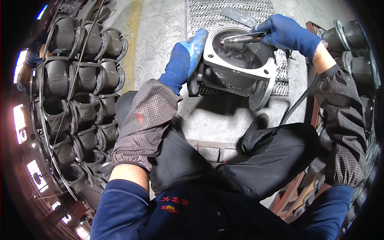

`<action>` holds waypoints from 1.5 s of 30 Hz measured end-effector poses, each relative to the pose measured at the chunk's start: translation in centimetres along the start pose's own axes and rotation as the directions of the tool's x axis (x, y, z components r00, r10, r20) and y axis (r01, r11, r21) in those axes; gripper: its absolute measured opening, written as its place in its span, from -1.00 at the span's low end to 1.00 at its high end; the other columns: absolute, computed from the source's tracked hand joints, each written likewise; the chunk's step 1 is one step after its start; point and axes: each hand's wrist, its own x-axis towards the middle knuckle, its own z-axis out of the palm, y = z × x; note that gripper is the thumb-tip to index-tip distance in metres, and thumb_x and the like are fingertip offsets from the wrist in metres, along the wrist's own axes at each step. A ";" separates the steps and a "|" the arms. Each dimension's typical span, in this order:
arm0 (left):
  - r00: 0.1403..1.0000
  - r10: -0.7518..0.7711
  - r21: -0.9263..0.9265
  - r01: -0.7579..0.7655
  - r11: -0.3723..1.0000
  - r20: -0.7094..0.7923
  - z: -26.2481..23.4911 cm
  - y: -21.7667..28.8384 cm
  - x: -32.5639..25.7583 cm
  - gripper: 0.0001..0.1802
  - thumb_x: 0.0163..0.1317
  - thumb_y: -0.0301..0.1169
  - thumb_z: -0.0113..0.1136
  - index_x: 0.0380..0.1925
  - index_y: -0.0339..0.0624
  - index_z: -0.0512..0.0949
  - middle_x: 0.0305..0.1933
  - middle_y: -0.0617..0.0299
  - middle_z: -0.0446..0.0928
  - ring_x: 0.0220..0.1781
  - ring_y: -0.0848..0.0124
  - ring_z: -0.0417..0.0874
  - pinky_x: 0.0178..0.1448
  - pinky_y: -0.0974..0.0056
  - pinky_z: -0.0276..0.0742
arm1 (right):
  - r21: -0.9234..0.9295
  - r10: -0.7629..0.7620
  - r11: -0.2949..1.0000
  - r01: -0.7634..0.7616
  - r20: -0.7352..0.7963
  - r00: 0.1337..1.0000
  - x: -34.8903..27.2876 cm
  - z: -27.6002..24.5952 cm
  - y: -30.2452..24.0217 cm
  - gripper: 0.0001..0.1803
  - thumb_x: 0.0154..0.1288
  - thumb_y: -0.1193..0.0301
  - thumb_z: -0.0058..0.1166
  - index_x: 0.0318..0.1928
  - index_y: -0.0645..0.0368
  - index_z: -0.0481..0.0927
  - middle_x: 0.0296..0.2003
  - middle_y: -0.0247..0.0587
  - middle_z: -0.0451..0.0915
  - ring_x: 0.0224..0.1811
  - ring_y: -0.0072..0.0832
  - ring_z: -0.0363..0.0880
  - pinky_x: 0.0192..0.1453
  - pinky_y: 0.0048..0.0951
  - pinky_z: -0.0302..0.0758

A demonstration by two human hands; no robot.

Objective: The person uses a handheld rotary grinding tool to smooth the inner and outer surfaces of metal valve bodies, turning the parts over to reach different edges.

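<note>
A grey cast-metal valve body (pixel 234 80) with a square, bolt-holed top flange and round side flanges sits before me, its wide bore facing up. My left hand (pixel 191 50), in a blue glove, grips its left side; some of the fingers are hidden behind the casting. My right hand (pixel 282 35), gloved the same way, is closed around a slim metal die grinder (pixel 246 39) with a small pinkish tip. The tool reaches over the rim, its tip within the opening near the left inner wall. Dark loose residue (pixel 242 54) shows inside the bore.
Under the casting lies a metal mesh mat (pixel 206 18), with a flat grey bar (pixel 239 17) behind the casting. Stacked valve bodies (pixel 86 76) line the left; more castings (pixel 362 68) stand at right. A black hose (pixel 301 100) runs beside my right knee.
</note>
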 end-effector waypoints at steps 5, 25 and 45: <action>0.999 0.054 -0.010 -0.054 0.998 -0.005 0.0 0.0 -0.2 -0.23 0.24 0.18 -0.08 -0.05 -0.45 0.50 -0.18 -0.08 0.59 -0.11 0.27 0.59 0.02 0.28 0.47 | 0.084 -0.049 0.995 0.053 -0.057 0.997 -0.5 0.6 0.7 -0.66 0.09 0.42 0.13 -0.07 -0.08 0.65 -0.30 -0.18 0.67 -0.32 -0.38 0.64 -0.17 -0.39 0.55; 1.000 0.007 -0.051 -0.007 0.999 -0.005 -0.1 0.6 -0.8 -0.28 0.25 0.15 -0.05 -0.08 -0.42 0.52 -0.23 -0.01 0.60 -0.18 0.35 0.59 -0.05 0.31 0.48 | 0.118 0.078 0.990 -0.079 0.006 0.997 -0.5 0.1 0.1 -0.68 0.07 0.45 0.13 -0.09 0.01 0.65 -0.35 -0.19 0.67 -0.41 -0.44 0.62 -0.24 -0.44 0.54; 0.998 0.049 0.067 -0.046 0.997 -0.048 -0.1 0.5 0.2 -0.27 0.25 0.17 -0.09 -0.09 -0.40 0.54 -0.24 -0.05 0.60 -0.15 0.29 0.59 -0.01 0.26 0.46 | 0.236 -0.008 0.972 0.006 0.007 1.000 -0.4 0.8 2.5 -0.65 0.10 0.46 0.14 -0.03 0.13 0.60 -0.26 -0.10 0.66 -0.35 -0.37 0.63 -0.15 -0.40 0.54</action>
